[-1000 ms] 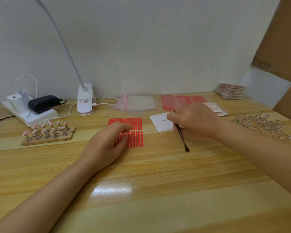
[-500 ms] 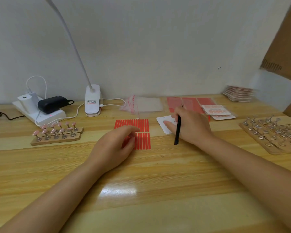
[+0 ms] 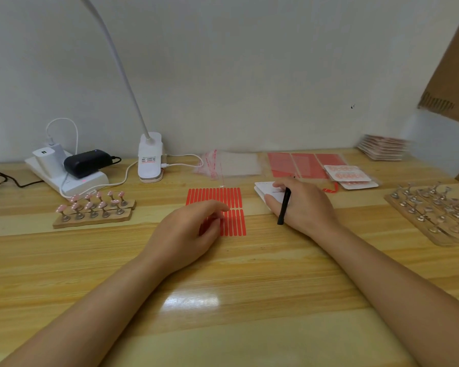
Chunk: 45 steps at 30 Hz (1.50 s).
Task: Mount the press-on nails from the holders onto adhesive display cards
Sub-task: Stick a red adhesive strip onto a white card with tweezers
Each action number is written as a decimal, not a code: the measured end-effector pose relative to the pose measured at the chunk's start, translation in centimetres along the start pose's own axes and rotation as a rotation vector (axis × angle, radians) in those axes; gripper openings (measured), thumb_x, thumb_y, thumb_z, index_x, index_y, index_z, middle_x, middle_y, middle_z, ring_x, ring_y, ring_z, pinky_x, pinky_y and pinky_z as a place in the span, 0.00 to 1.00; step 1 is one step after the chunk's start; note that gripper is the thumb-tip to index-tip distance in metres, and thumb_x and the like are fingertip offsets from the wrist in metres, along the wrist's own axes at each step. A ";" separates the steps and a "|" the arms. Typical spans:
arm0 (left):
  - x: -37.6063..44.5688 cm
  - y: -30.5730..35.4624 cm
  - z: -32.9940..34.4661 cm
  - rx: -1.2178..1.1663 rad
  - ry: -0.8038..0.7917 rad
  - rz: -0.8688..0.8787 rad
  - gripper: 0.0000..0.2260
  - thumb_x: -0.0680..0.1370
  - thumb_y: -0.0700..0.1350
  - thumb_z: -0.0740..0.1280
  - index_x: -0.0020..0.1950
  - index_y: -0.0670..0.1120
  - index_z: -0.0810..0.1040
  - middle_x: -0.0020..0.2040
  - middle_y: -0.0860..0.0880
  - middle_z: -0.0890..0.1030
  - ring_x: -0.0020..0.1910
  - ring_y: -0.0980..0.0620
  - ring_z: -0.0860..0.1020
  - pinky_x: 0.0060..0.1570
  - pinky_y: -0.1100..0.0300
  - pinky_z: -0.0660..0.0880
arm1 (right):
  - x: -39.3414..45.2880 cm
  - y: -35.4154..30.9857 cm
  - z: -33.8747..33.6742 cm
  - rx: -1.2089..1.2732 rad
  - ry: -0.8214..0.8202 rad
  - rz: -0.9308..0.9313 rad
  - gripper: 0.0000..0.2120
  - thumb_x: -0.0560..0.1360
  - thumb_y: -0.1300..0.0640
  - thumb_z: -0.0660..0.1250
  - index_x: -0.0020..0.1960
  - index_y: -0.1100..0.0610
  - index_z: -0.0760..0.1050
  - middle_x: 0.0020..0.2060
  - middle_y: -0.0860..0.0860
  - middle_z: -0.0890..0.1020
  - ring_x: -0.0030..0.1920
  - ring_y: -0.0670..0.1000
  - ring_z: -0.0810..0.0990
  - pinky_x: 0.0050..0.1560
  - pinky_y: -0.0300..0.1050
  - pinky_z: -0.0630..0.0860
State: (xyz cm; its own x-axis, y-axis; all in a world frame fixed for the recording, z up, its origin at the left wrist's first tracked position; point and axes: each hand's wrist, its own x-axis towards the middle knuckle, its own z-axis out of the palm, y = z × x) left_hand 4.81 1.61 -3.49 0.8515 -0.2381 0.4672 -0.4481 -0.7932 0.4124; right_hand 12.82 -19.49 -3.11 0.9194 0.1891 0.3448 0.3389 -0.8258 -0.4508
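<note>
My left hand point(image 3: 186, 231) rests on a sheet of red adhesive strips point(image 3: 223, 197) at the table's middle, fingers loosely curled over its lower left part. My right hand point(image 3: 302, 205) lies on a white display card point(image 3: 263, 188) and holds black tweezers point(image 3: 284, 207) between its fingers. Pink press-on nails stand on metal holders in a wooden base point(image 3: 93, 210) at the left. A second wooden base with several bare metal holders point(image 3: 435, 210) sits at the right.
Finished cards point(image 3: 347, 176) and red sheets point(image 3: 300, 164) lie behind my right hand; a card stack point(image 3: 382, 148) sits at back right. Clear bags point(image 3: 231, 165), a white clip lamp point(image 3: 150, 160) and a power strip with chargers point(image 3: 66, 168) line the wall.
My right hand pulled back from the far cards and settled on the white card, the tweezers turning upright. My left hand stayed on the red strips. The view shifted slightly.
</note>
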 end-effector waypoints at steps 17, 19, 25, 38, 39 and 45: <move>0.0 -0.1 -0.1 -0.006 0.019 0.048 0.12 0.76 0.37 0.65 0.59 0.45 0.78 0.49 0.53 0.81 0.49 0.54 0.78 0.48 0.58 0.75 | 0.6 0.2 -1.8 -0.102 0.452 -0.363 0.13 0.76 0.60 0.63 0.38 0.66 0.80 0.22 0.57 0.74 0.24 0.53 0.67 0.25 0.42 0.64; 0.0 0.0 -0.1 0.000 0.039 0.059 0.12 0.76 0.37 0.65 0.58 0.45 0.78 0.50 0.53 0.81 0.50 0.55 0.78 0.48 0.61 0.74 | 0.4 -0.1 -1.7 -0.060 0.520 -0.430 0.11 0.75 0.60 0.65 0.38 0.65 0.81 0.21 0.56 0.75 0.22 0.51 0.67 0.23 0.41 0.65; 1.0 2.1 -0.6 -0.557 0.107 -0.275 0.10 0.74 0.51 0.67 0.55 0.53 0.78 0.47 0.58 0.82 0.47 0.64 0.80 0.43 0.70 0.76 | -1.3 -3.2 -1.3 -0.050 0.553 -0.782 0.17 0.77 0.52 0.65 0.34 0.58 0.82 0.20 0.50 0.76 0.20 0.49 0.73 0.22 0.41 0.68; 1.2 1.9 -2.8 -0.934 -0.118 -0.611 0.08 0.80 0.40 0.61 0.49 0.44 0.79 0.32 0.53 0.82 0.28 0.57 0.79 0.27 0.67 0.76 | -2.8 -4.2 -1.1 0.371 0.345 -0.366 0.06 0.70 0.49 0.69 0.41 0.48 0.74 0.43 0.45 0.82 0.44 0.47 0.81 0.44 0.44 0.77; 1.2 1.9 -3.0 -0.921 -0.138 -0.602 0.08 0.80 0.40 0.61 0.48 0.44 0.80 0.31 0.53 0.82 0.27 0.58 0.79 0.26 0.67 0.76 | -2.5 -4.2 -1.1 0.476 0.256 -0.231 0.10 0.70 0.51 0.71 0.41 0.46 0.69 0.44 0.43 0.81 0.45 0.44 0.80 0.46 0.42 0.75; 0.9 1.6 -5.0 -0.865 -0.314 -0.601 0.06 0.77 0.44 0.64 0.49 0.45 0.81 0.43 0.47 0.85 0.34 0.52 0.83 0.29 0.66 0.78 | -1.0 -4.7 -2.3 0.804 -0.317 -0.016 0.14 0.73 0.68 0.67 0.39 0.56 0.63 0.36 0.52 0.79 0.27 0.40 0.78 0.31 0.34 0.76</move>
State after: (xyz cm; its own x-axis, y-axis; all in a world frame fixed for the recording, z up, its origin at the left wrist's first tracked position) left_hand 3.53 2.96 1.53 0.9712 -0.1741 -0.1628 0.1280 -0.1954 0.9723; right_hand 9.80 -17.03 0.59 0.8851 0.4355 0.1642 0.2804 -0.2173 -0.9350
